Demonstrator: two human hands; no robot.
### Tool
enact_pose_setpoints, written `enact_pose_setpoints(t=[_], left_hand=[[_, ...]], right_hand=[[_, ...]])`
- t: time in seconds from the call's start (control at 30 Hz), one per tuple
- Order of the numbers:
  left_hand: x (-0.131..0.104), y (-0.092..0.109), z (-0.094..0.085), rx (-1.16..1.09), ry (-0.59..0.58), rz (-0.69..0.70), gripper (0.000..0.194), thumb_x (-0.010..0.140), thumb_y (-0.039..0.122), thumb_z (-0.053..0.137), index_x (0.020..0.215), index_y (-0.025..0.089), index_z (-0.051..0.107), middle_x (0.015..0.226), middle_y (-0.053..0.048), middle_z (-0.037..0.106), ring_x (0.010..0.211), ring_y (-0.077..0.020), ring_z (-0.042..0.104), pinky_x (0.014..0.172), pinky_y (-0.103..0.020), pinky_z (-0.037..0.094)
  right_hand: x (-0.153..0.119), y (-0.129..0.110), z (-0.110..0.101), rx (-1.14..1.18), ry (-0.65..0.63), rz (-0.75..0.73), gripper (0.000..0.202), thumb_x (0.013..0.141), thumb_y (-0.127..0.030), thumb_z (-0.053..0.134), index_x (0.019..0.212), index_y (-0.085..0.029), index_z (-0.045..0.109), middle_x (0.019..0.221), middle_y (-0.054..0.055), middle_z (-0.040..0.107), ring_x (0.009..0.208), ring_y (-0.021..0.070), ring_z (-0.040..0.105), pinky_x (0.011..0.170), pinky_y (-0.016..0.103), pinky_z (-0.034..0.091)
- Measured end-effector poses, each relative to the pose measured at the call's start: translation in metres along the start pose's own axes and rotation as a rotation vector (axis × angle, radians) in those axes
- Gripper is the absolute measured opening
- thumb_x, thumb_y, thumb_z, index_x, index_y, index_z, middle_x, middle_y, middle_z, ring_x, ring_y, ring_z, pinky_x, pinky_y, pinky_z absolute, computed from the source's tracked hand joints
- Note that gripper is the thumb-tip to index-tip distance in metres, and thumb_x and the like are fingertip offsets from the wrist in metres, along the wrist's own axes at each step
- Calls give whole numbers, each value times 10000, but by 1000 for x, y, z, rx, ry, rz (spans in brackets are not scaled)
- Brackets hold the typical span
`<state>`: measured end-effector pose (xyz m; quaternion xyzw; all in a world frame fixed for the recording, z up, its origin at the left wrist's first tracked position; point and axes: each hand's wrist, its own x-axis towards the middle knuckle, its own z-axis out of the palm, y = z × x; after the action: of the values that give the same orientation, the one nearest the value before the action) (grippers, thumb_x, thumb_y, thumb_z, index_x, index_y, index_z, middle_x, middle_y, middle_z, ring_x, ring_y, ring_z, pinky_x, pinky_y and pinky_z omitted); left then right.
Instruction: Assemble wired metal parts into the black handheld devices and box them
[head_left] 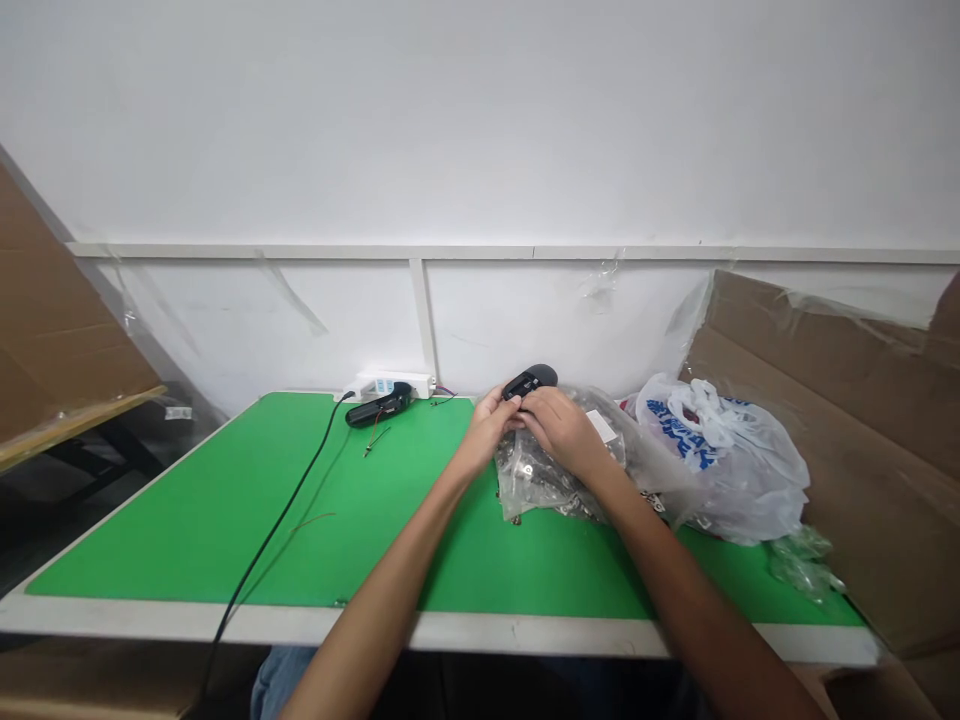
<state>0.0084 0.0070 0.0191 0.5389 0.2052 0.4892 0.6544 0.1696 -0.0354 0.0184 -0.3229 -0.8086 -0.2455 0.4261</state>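
Hands (pixel 516 420) together hold the black device (pixel 531 382) between them.

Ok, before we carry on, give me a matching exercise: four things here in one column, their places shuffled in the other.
1. black cable
2. power strip
3. white bag with blue print
4. black piece on the right

A. beside the brown cardboard
B. held in the left hand and right hand
C. over the table's front edge
D. by the wall

Pairs: 1-C, 2-D, 3-A, 4-B
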Motion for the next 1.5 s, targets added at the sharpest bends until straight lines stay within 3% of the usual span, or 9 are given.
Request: enact_pose_setpoints(t=[0.1, 0.2, 0.37, 0.47, 0.57, 0.67, 0.93, 1.23, 1.5], left_hand=[[2, -5, -3, 139, 89, 127, 564, 853, 448, 773, 1332, 174, 661, 1203, -95, 735, 999, -187, 699, 881, -287, 560], [1, -4, -10, 390, 267, 292, 583, 980, 491, 641, 1470, 188, 552, 1278, -120, 706, 992, -191, 697, 945, -336, 552], [-4, 19, -18, 452, 478, 481, 654, 1006, 646, 553, 1488, 204, 546, 1187, -117, 695, 956, -188, 669, 821, -291, 551], [-3, 33, -21, 280, 402, 381, 576, 944, 663, 620, 1237, 177, 722, 963, -70, 704, 794, -160, 620, 685, -249, 503], [-2, 40, -21, 157, 212, 114, 449, 815, 555, 726, 1003, 153, 794, 889, -59, 731, 736, -162, 612, 663, -259, 494], [-3, 41, -22, 178, 87, -63, 408, 718, 477, 763, 953, 148, 820, 920, -66, 772, 764, -181, 640, 703, -278, 509], [-5, 42, -27, 289, -84, -208, 348, 635, 473, 813, 784, 159, 796, 825, -43, 764, 710, -154, 611, 657, -253, 469], [-8, 42, -27, 262, -104, -253, 247, 684, 401, 816, 716, 167, 742, 716, -19, 707, 639, -131, 570, 596, -236, 432], [-11, 42, -28, 185, -112, -337, 270, 716, 382, 865, 770, 155, 729, 693, -15, 672, 599, -116, 542, 566, -239, 420]], right_hand=[[1, -3, 0, 14, -5, 6, 162, 1067, -200, 558, 1220, -182, 609, 1144, 147, 727, 1114, 291, 682, 972, 497, 604], [5, -5, -7, -5, 43, 16, 236, 1040, -241, 627, 1269, -192, 590, 1181, 149, 726, 1134, 299, 691, 978, 511, 612], [10, 3, -27, -73, 306, 140, 320, 1001, -206, 673, 1303, -214, 567, 1136, 131, 711, 1076, 290, 694, 934, 492, 612], [10, 11, -35, -56, 356, 215, 297, 989, -192, 682, 1265, -217, 575, 1124, 126, 691, 1070, 288, 681, 939, 482, 602], [9, 12, -35, -20, 196, 162, 324, 984, -215, 694, 1280, -205, 562, 1172, 147, 672, 1124, 307, 657, 974, 499, 587], [7, 6, -27, 53, -5, 89, 378, 990, -216, 670, 1339, -205, 524, 1220, 156, 665, 1145, 316, 652, 956, 505, 593], [1, -9, -6, 242, -136, 221, 293, 953, -138, 604, 1239, -192, 564, 1154, 123, 697, 1075, 280, 702, 902, 449, 608], [-6, -8, 4, 357, -190, 318, 191, 964, -154, 601, 1149, -198, 622, 1098, 98, 743, 1020, 258, 728, 897, 430, 603], [-9, -9, 5, 279, -217, 270, 198, 968, -147, 542, 1147, -197, 611, 1081, 112, 733, 1001, 270, 723, 871, 434, 607]])
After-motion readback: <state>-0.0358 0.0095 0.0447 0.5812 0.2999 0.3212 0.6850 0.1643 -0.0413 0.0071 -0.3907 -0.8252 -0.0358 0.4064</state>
